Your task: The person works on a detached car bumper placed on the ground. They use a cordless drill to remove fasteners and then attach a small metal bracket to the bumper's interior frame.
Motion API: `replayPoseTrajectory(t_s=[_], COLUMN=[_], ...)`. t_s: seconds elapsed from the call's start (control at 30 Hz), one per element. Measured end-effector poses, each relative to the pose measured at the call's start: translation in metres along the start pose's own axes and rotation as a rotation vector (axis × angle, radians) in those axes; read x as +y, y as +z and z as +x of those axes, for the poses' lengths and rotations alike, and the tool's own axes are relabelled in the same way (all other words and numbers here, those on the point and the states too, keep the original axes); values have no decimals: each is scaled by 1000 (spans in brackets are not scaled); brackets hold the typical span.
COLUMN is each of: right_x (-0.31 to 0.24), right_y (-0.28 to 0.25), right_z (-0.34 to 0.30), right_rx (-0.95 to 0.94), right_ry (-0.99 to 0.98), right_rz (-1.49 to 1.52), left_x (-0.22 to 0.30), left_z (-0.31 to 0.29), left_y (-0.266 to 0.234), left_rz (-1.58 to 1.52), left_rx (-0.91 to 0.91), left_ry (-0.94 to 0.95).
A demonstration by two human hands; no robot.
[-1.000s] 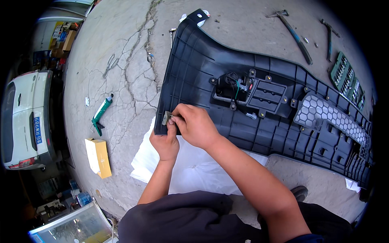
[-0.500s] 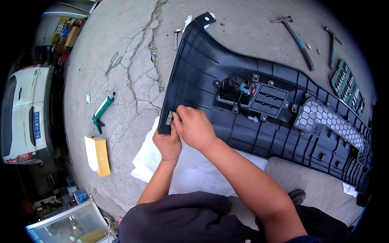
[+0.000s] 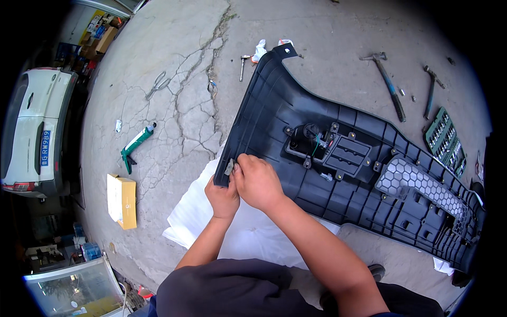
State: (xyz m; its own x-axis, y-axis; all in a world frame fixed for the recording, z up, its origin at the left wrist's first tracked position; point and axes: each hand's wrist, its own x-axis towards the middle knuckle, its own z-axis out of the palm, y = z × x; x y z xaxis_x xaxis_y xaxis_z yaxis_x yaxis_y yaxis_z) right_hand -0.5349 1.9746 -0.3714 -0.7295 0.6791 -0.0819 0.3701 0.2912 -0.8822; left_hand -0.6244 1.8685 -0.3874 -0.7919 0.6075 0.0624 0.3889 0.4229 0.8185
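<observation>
A large black plastic vehicle bumper (image 3: 317,195) lies with its ribbed inner side up, partly on a white sheet (image 3: 198,211). My left hand (image 3: 223,199) is closed around its near left corner, the fingertips partly hidden behind the edge. My right hand (image 3: 259,182) rests beside it with fingers bent, pinching at a small flat grey piece (image 3: 229,167) on that corner. Whether the piece is fixed to the edge I cannot tell. A lamp housing with wires (image 3: 311,140) and a silver honeycomb grille (image 3: 406,177) sit in the bumper.
Left on the cracked concrete lie a green caulking gun (image 3: 138,143), scissors (image 3: 158,84) and a yellow-white box (image 3: 122,201). A ratchet (image 3: 243,67) lies beyond the bumper. Two hammers (image 3: 390,87) and a green socket set (image 3: 446,142) are at right. A white car (image 3: 39,127) stands far left.
The view has shifted, so the bumper and tools sit lower in the picture. Both hands keep their places at the bumper's corner, with little visible change in the fingers.
</observation>
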Motion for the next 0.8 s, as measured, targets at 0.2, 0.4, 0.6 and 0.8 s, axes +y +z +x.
replayPoseTrajectory(t_s=[0.2, 0.4, 0.6, 0.8], right_x=[3, 29, 51, 50], right_y=[1, -35, -45, -39], right_z=[-1, -26, -64, -95], right_rx=[30, -86, -271, -451], right_ry=[84, 172, 134, 25], right_rz=[89, 121, 210, 330], left_x=[-2, 3, -6, 1], left_z=[-1, -7, -47, -82], left_y=[7, -2, -20, -14], left_rz=[-37, -25, 15, -723], left_rx=[-15, -93, -216, -645], left_ry=[-43, -54, -201, -913])
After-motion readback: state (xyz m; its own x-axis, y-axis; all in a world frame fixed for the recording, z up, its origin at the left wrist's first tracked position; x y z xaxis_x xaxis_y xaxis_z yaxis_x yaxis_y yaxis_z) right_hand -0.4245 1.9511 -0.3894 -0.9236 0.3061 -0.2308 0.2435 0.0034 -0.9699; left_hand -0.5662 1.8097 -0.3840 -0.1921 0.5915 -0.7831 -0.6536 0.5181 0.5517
